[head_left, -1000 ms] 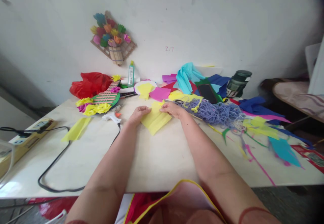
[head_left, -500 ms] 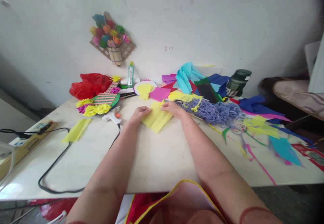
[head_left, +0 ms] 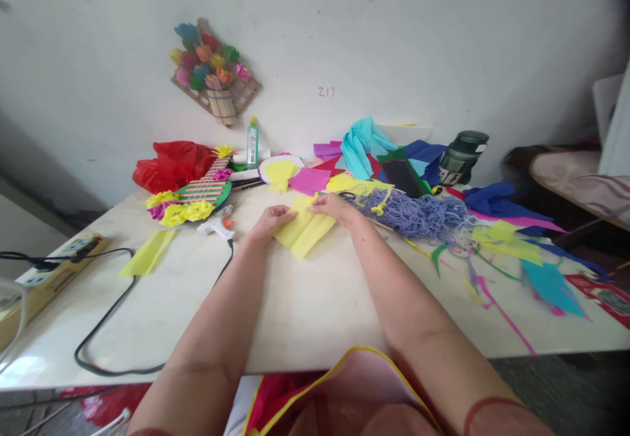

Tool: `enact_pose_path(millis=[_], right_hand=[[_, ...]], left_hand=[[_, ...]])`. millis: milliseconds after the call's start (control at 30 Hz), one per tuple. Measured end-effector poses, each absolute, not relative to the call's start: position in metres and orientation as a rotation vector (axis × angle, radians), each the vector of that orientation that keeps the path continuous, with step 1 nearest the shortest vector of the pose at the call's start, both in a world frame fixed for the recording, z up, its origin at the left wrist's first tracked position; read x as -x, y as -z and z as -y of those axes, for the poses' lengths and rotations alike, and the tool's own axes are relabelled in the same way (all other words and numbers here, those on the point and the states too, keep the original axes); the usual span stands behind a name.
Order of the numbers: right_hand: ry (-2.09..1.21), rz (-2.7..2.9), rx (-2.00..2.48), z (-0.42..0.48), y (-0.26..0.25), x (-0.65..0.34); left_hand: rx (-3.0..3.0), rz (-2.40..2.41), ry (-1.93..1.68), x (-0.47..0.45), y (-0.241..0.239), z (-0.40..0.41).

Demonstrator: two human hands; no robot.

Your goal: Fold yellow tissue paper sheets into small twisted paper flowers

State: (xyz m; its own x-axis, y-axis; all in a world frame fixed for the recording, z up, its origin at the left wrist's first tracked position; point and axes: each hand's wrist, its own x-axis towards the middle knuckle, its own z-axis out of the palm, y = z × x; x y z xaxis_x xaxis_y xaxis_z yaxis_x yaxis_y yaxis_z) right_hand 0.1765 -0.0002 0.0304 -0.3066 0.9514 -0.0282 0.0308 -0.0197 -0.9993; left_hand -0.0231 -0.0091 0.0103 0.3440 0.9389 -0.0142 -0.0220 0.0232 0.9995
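Observation:
A square of yellow crepe paper [head_left: 304, 232] is stretched between my two hands above the white table. My left hand [head_left: 270, 222] pinches its left corner between thumb and fingers. Its upper right edge is gripped by my right hand [head_left: 335, 207], also in a pinch. A soft crease runs down the sheet. To the left lie a white hot glue gun [head_left: 216, 228] and a loose yellow paper strip [head_left: 147, 253]. Behind the glue gun rests a guitar-shaped craft [head_left: 204, 193] with striped sticks and yellow and pink paper ruffles.
A tangle of purple yarn [head_left: 418, 216] lies right of my hands, with a phone [head_left: 401, 177] and dark green bottle [head_left: 462, 157] behind. Paper scraps cover the right side. At left, a power strip [head_left: 63, 272] and black cord [head_left: 96, 327] cross the table. A glue bottle [head_left: 252, 144] stands behind.
The view has shifted very slightly. Both hands keep their pinch on the yellow crepe paper, which has barely moved.

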Motion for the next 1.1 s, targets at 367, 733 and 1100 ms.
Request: enact_pose_path(millis=[367,733,1100], right_hand=[[-1.434,1.366,1.105,0.0015,-0.0333,-0.1748],[-1.487,1.311,1.076,0.0003,-0.0329,-0.1774],[-1.479,1.360,0.957,-0.0010,-0.0332,-0.1809]], left_hand=[[-1.263,-0.905,-0.984,0.0240,-0.0116,0.0094],[-1.123,-0.780,-0.993,0.0230,-0.0114,0.0086],[-1.109,-0.783,-1.024,0.0229,-0.0125,0.0083]])
